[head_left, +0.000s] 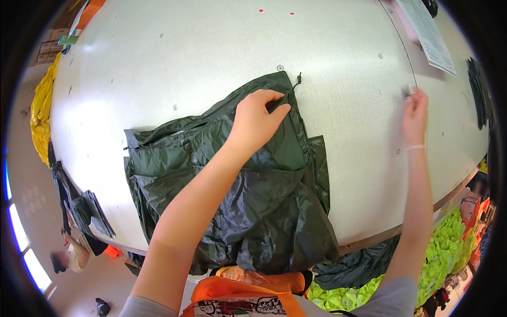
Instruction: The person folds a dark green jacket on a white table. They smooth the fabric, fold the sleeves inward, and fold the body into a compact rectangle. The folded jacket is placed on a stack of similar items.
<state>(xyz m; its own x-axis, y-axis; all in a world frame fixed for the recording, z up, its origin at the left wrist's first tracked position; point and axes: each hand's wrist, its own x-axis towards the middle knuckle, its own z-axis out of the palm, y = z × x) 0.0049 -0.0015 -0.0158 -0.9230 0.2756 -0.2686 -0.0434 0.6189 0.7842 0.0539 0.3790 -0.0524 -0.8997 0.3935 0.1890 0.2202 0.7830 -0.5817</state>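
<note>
A dark green nylon garment (253, 201) lies on the pale table in front of me, its lower part bunched at the near edge. A drawcord with a small black cord lock (299, 79) sticks out at its far right corner. A zip (303, 127) runs down its right side. My left hand (256, 119) is closed on the fabric near that corner, thumb and index finger pinching. Off to the right, over the bare table, my right hand (415, 119) is closed, fingers raised. Something small and dark shows at its fingertips, too smeared to name.
Printed sheets (430, 39) lie at the far right, with folded dark strips (476, 92) beyond. Yellow fabric (43, 113) and dark cloth pieces (79, 198) hang over the left edge. Lime-green fabric (443, 251) is heaped below right. A person (79, 251) is at lower left.
</note>
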